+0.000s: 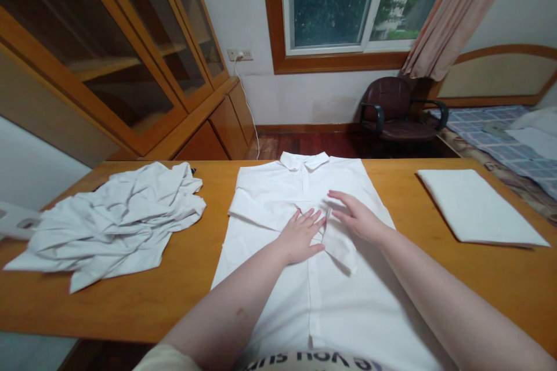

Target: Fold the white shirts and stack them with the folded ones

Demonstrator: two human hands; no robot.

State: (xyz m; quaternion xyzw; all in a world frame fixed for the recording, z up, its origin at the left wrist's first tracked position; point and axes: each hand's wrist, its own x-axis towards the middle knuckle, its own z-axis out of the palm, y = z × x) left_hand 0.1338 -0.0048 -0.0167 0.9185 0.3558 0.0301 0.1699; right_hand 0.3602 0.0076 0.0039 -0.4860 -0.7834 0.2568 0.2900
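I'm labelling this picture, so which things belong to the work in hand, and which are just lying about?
In the work:
spread white shirt
left hand, resting on it
right hand, at its folded-over sleeve
table beneath
probably the crumpled white cloth and flat white bundle

Just around:
chair
bed
curtain

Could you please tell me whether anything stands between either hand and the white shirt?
Nothing visible does: the left hand rests on the folded-over sleeve of the white shirt, with the right hand close beside. The crumpled white cloth and folded white cloth lie apart, at either side.
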